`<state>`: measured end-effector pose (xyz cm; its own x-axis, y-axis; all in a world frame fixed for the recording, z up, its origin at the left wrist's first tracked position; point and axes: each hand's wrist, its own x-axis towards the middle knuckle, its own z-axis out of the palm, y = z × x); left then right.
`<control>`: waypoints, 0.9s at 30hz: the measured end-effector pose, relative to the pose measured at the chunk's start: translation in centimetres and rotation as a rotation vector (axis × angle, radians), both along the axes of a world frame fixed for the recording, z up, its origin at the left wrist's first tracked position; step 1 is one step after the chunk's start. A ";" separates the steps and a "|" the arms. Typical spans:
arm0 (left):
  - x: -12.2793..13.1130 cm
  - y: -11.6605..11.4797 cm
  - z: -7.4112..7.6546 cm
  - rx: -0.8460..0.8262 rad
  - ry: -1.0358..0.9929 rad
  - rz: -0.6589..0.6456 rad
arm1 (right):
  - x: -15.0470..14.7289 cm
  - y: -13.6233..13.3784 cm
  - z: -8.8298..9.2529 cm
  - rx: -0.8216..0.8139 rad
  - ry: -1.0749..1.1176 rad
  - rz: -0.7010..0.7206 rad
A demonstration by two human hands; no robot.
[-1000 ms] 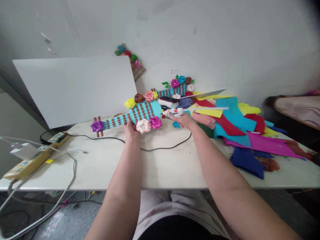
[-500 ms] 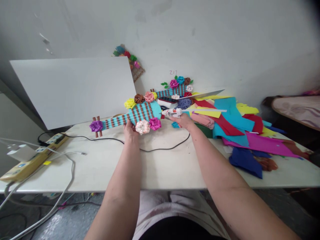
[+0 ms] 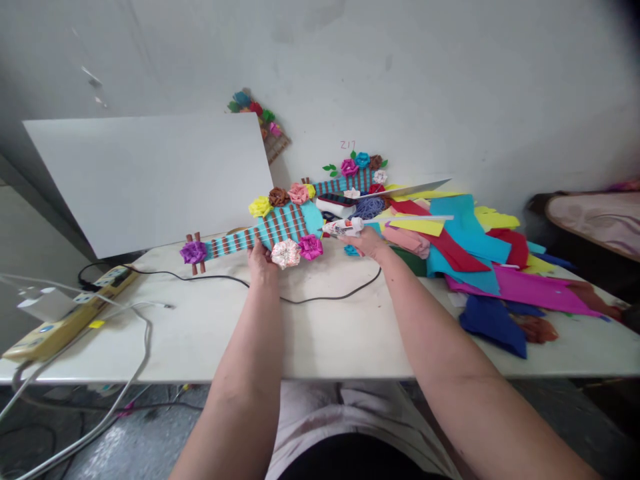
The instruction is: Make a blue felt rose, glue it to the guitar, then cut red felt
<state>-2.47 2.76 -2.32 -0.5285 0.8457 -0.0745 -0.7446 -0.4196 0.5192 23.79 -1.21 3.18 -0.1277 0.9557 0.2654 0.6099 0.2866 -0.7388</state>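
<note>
My left hand point(image 3: 263, 259) grips a blue craft guitar point(image 3: 255, 236) by its lower edge, holding it tilted above the table. Brown strips cross its neck and body, with pale strings along it. Paper flowers edge it: a purple flower point(image 3: 193, 252) at the head end, yellow, brown and pink ones on top, a speckled white flower point(image 3: 286, 254) and a magenta flower point(image 3: 311, 247) below. Wrapped round a white glue gun point(image 3: 345, 227), my right hand point(image 3: 367, 243) keeps its nozzle at the guitar's right end. A long glue stick point(image 3: 410, 219) sticks out behind the gun.
Colourful paper sheets point(image 3: 470, 230) are heaped at the right of the table point(image 3: 340, 340). A power strip point(image 3: 75, 313) with cables lies left. A white board point(image 3: 150, 187) leans on the wall. Behind stand a second craft guitar point(image 3: 345, 181) and purple-blue yarn point(image 3: 369, 207). A black cord point(image 3: 320, 300) crosses the tabletop.
The glue gun's nozzle has shifted very slightly at the guitar's right end. Both hands keep their hold, and the view has moved a little.
</note>
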 end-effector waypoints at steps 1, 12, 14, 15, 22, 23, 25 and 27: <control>0.0 0.1 0.0 -0.004 0.005 0.001 | 0.0 0.0 0.0 -0.002 -0.001 0.000; -0.1 0.1 -0.1 -0.003 0.048 0.007 | 0.8 0.9 -0.5 0.030 -0.069 -0.042; -0.2 0.1 -0.1 -0.009 0.048 0.008 | 0.9 1.2 -0.7 0.026 -0.055 -0.046; -0.2 0.1 -0.1 -0.011 0.052 0.008 | 0.9 1.3 -0.8 0.023 -0.046 -0.046; -0.3 0.1 0.1 -0.020 0.031 -0.005 | 1.6 2.4 -1.8 0.077 0.030 -0.065; -0.4 0.1 0.2 -0.026 0.022 -0.006 | 1.6 2.5 -1.9 0.083 0.026 -0.082; -0.5 0.0 0.3 -0.034 0.026 -0.010 | 1.6 2.8 -2.1 0.091 -0.005 -0.134; -0.6 0.0 0.4 -0.030 0.047 -0.016 | 1.5 2.8 -2.2 0.121 -0.056 -0.189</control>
<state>-3.09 2.74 -1.91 -0.5186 0.8517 -0.0757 -0.7257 -0.3916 0.5657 25.31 1.57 1.01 0.0328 0.9257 0.3769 0.7003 0.2477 -0.6695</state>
